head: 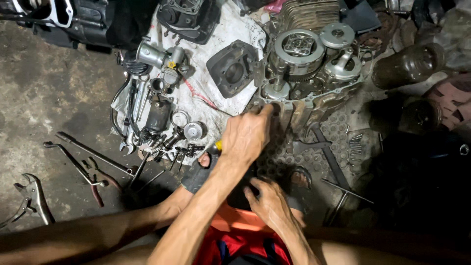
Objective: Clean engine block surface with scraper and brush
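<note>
My left hand (248, 135) reaches forward, fingers curled, with the fingertips at the near rim of an opened engine crankcase (314, 100). A yellow and black tool handle (218, 145) sticks out behind the heel of that hand, which seems closed around it. A round clutch assembly (298, 46) sits in the case's upper part. My right hand (267, 201) rests low between my feet, fingers bent down onto a dark surface. What lies under it is hidden.
A white cloth (216, 73) holds a black cylinder block (231, 68), a carburettor (164, 61), a piston (194, 130), springs and small parts. Pliers (34, 198), a red-handled tool (95, 189) and long wrenches (93, 154) lie on the concrete at left. Bolts (355, 145) lie at right.
</note>
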